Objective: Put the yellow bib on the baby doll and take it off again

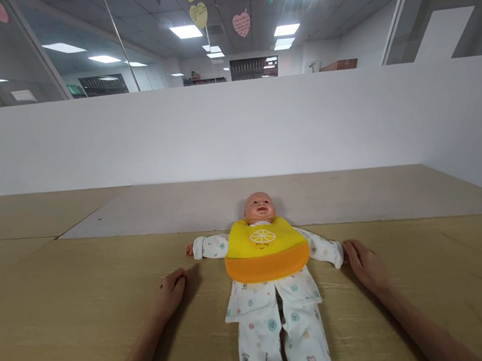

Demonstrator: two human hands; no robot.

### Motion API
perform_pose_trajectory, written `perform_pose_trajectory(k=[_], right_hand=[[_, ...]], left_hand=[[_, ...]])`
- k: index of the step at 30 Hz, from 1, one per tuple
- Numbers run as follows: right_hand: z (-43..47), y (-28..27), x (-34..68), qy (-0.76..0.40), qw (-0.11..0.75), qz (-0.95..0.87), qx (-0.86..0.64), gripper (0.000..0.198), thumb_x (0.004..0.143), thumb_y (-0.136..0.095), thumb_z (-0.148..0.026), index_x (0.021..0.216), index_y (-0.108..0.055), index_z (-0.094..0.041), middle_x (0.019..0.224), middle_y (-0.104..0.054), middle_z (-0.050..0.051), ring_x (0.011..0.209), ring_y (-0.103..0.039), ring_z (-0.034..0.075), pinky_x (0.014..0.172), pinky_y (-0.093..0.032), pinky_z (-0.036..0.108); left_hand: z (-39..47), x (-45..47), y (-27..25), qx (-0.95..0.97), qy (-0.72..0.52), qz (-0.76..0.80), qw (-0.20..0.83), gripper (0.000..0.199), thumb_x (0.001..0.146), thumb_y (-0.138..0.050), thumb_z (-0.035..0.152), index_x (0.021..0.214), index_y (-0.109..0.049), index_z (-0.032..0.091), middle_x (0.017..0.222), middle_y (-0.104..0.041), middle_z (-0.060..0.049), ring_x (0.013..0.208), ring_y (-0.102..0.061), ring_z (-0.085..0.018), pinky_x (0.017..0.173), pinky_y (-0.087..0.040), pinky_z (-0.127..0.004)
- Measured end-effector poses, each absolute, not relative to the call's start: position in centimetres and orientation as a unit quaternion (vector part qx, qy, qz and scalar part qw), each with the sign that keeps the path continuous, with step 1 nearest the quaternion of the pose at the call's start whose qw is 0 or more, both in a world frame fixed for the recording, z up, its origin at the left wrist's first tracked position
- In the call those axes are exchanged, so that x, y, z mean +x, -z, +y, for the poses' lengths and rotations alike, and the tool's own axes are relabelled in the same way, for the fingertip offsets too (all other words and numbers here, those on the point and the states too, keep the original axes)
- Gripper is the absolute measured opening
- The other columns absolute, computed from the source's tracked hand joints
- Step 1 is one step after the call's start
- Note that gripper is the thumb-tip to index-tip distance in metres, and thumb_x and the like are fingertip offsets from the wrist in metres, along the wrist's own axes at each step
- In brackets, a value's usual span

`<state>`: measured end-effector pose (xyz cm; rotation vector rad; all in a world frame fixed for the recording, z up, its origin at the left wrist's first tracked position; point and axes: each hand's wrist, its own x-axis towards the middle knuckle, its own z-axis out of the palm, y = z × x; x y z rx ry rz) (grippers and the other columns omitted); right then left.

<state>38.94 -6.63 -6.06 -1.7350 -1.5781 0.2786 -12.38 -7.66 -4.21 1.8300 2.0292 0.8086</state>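
Note:
A baby doll (259, 207) lies on its back with its arms spread, dressed in a white patterned top and trousers (255, 344). Over its chest is a yellow bib (262, 239) with a citrus slice and a smiling face, and an orange pocket along the lower edge. My left hand (174, 291) rests on the surface with curled fingers, a short way from the doll's small hand (189, 250). At the opposite cuff (337, 254), my right hand (365, 261) is closed and appears to touch the sleeve end. The doll's hand on that side is hidden.
The doll lies on a tan surface (85, 330). Behind its head runs a pale grey strip (171, 207) below a low white wall (214, 132). Glass panes above carry heart-shaped paper notes (241, 23), and a lit room shows through.

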Motion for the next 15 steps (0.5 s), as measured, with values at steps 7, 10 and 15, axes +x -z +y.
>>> perform_pose_trajectory(k=[7,10,15], right_hand=[[-9.8,4.7,35.7,-0.188,0.365,-0.661,-0.628,0.059,0.092,-0.024,-0.066,0.073,-0.057,-0.021,0.064,-0.066,0.009,0.060,-0.062,0.022,0.059,-0.046,0.032],[-9.3,4.9,36.7,-0.171,0.392,-0.618,-0.659,0.060,0.088,-0.026,-0.067,0.076,-0.061,-0.019,0.070,-0.068,0.013,0.064,-0.064,0.025,0.061,-0.047,0.034],[-7.9,5.2,39.0,-0.164,0.422,-0.540,-0.709,0.055,0.072,-0.040,-0.064,0.080,-0.064,-0.016,0.079,-0.071,0.016,0.070,-0.065,0.029,0.067,-0.050,0.040]], left_hand=[[-7.6,-12.2,3.9,0.644,-0.277,0.697,0.153,0.022,0.077,-0.037,0.022,0.062,-0.053,0.021,0.065,-0.062,-0.003,0.069,-0.057,-0.022,0.068,-0.042,-0.030],[-7.6,-12.1,3.8,0.643,-0.271,0.700,0.150,0.022,0.078,-0.036,0.024,0.064,-0.053,0.021,0.067,-0.063,-0.004,0.074,-0.058,-0.023,0.071,-0.043,-0.032],[-7.8,-11.8,3.2,0.646,-0.240,0.708,0.154,0.023,0.079,-0.031,0.024,0.066,-0.051,0.022,0.070,-0.063,-0.004,0.077,-0.059,-0.023,0.076,-0.043,-0.032]])
